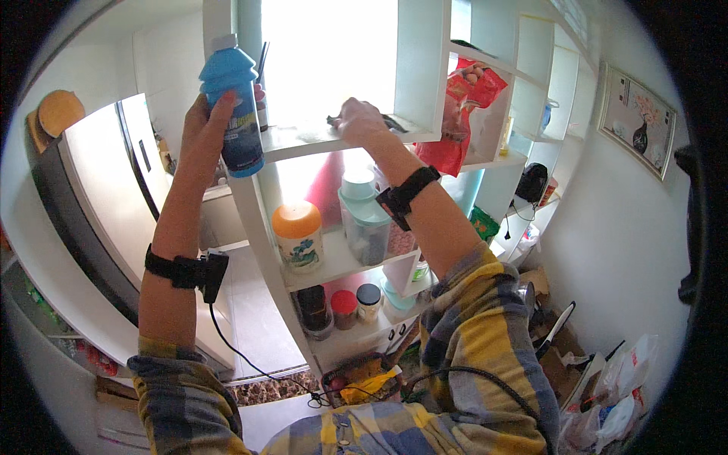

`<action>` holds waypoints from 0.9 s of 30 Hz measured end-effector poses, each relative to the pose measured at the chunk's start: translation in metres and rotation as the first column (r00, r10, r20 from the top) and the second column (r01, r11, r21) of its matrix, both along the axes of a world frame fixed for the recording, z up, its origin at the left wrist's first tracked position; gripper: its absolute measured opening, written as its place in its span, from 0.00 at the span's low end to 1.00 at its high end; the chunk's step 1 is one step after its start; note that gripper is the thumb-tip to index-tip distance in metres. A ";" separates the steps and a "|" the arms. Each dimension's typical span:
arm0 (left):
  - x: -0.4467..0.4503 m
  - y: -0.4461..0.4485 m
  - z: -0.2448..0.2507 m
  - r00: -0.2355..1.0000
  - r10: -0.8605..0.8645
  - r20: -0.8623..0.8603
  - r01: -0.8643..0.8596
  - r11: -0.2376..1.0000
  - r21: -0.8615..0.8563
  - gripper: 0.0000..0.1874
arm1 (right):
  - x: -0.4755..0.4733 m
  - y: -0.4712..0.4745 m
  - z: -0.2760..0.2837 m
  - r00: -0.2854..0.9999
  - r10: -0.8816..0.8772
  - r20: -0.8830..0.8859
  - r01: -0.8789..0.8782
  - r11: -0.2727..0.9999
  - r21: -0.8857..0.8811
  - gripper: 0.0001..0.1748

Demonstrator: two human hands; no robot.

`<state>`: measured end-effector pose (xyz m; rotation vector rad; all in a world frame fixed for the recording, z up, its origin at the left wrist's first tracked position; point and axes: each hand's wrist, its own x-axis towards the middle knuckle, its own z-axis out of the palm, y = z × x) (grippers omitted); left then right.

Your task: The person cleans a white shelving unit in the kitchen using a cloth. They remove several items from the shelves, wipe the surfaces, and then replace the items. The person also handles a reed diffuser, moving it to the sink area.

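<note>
My left hand (206,128) grips a blue plastic bottle (241,122) with a white cap, held upright beside the left post of a white shelf unit. On an upper shelf board (347,135), my right hand (359,120) presses down on a dark, crumpled piece, perhaps a cloth (392,122); its fingertips are partly hidden. Behind the blue bottle, a small bottle (261,114) stands at the shelf's left end, partly covered. Strong light washes out the back of that compartment.
Below stand an orange-lidded jar (297,236), clear containers with pale green lids (364,222) and smaller jars (344,309). Red packets (455,125) hang over the shelf at right. A framed picture (638,120) is on the right wall. A cable (239,352) trails from my left wrist.
</note>
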<state>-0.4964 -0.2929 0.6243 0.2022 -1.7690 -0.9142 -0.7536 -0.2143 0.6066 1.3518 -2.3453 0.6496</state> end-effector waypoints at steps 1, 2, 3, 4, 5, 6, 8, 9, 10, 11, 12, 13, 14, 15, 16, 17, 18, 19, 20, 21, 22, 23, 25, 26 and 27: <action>-0.001 0.001 -0.001 1.000 0.023 0.010 -0.023 1.000 0.004 0.41 | 0.001 0.001 -0.001 0.992 0.105 0.067 -0.105 0.994 -0.014 0.13; 0.000 0.001 -0.001 0.999 0.033 -0.005 -0.033 0.999 -0.006 0.39 | -0.003 0.010 0.001 0.981 0.189 0.047 -0.187 0.982 -0.037 0.16; 0.000 0.000 -0.002 1.000 0.002 -0.005 -0.002 1.000 -0.009 0.39 | -0.009 0.024 0.000 0.979 0.200 -0.035 -0.201 0.979 -0.042 0.15; -0.001 -0.002 -0.002 1.000 -0.025 -0.008 0.024 1.000 -0.013 0.39 | -0.016 0.041 0.001 0.965 0.228 -0.127 -0.236 0.970 -0.058 0.14; 0.001 -0.004 -0.002 0.999 -0.046 -0.015 0.045 0.999 -0.014 0.39 | -0.022 0.056 0.004 0.957 0.217 -0.191 -0.227 0.973 -0.031 0.13; 0.000 -0.007 -0.001 0.998 -0.054 -0.012 0.053 0.998 -0.017 0.39 | -0.032 0.073 0.010 0.967 0.152 -0.204 -0.139 0.987 0.076 0.13; -0.002 -0.012 -0.002 0.997 -0.073 -0.013 0.073 0.997 -0.019 0.39 | -0.046 0.097 0.018 0.990 0.015 -0.142 0.022 0.968 0.250 0.14; -0.002 -0.013 -0.003 0.997 -0.077 -0.004 0.077 0.997 -0.013 0.39 | -0.048 0.097 0.021 0.993 -0.078 -0.085 0.099 0.955 0.281 0.14; -0.002 -0.013 -0.002 0.997 -0.073 0.010 0.073 0.997 -0.023 0.39 | -0.051 0.092 0.023 0.979 -0.102 -0.174 0.153 0.937 0.312 0.14; -0.001 -0.013 -0.003 0.994 -0.105 -0.010 0.104 0.992 -0.067 0.38 | -0.052 0.079 0.024 0.947 -0.185 -0.263 0.268 0.905 0.329 0.14; -0.001 -0.011 -0.004 0.994 -0.111 -0.008 0.110 0.991 -0.082 0.38 | -0.053 0.066 0.023 0.908 -0.231 -0.349 0.350 0.876 0.330 0.15; 0.000 -0.009 -0.004 0.993 -0.120 -0.004 0.119 0.988 -0.098 0.38 | -0.057 0.052 0.021 0.900 -0.260 -0.350 0.378 0.866 0.328 0.15; 0.000 -0.007 -0.004 0.999 -0.033 0.008 0.033 0.999 -0.042 0.35 | -0.063 0.034 0.022 0.897 -0.261 -0.357 0.379 0.869 0.318 0.15; 0.000 -0.005 -0.003 0.999 -0.050 0.002 0.050 0.997 -0.054 0.34 | -0.072 0.021 0.023 0.888 -0.274 -0.368 0.396 0.863 0.314 0.15; 0.001 -0.004 -0.002 0.998 -0.068 -0.002 0.067 0.996 -0.066 0.33 | -0.083 0.009 0.025 0.909 -0.227 -0.349 0.350 0.871 0.345 0.16; 0.001 -0.002 -0.002 0.997 -0.083 -0.010 0.082 0.994 -0.076 0.32 | -0.093 -0.004 0.026 0.902 -0.256 -0.348 0.377 0.859 0.346 0.15; 0.001 -0.002 -0.001 0.997 -0.083 -0.004 0.082 0.992 -0.091 0.31 | -0.101 -0.020 0.025 0.896 -0.277 -0.347 0.396 0.851 0.344 0.15; 0.002 -0.002 -0.002 0.996 -0.087 0.006 0.087 0.991 -0.102 0.30 | -0.108 -0.033 0.022 0.881 -0.317 -0.350 0.432 0.840 0.327 0.15; 0.002 -0.002 -0.003 0.996 -0.088 0.012 0.089 0.990 -0.111 0.29 | -0.112 -0.043 0.020 0.893 -0.360 -0.270 0.432 0.852 0.294 0.17; 0.002 -0.003 -0.003 0.993 -0.122 0.002 0.121 0.986 -0.119 0.29 | -0.115 -0.050 0.020 0.890 -0.414 -0.190 0.451 0.859 0.240 0.19; 0.001 -0.005 -0.003 0.988 -0.157 -0.006 0.155 0.980 -0.127 0.28 | -0.115 -0.051 0.021 0.880 -0.463 -0.104 0.474 0.860 0.188 0.21; 0.000 -0.007 -0.003 0.979 -0.203 -0.008 0.200 0.972 -0.119 0.28 | -0.110 -0.052 0.020 0.902 -0.412 -0.131 0.432 0.867 0.247 0.20; 0.002 -0.011 -0.005 0.992 -0.124 0.006 0.124 0.983 -0.132 0.30 | -0.096 -0.043 0.027 0.934 -0.310 -0.176 0.354 0.860 0.366 0.20; 0.001 -0.013 -0.005 0.990 -0.138 0.000 0.136 0.979 -0.150 0.31 | -0.087 -0.033 0.035 0.946 -0.260 -0.194 0.319 0.847 0.425 0.20; 0.000 -0.015 -0.004 0.989 -0.151 -0.006 0.147 0.974 -0.173 0.32 | -0.077 -0.023 0.038 0.990 -0.129 -0.058 0.142 0.908 0.394 0.25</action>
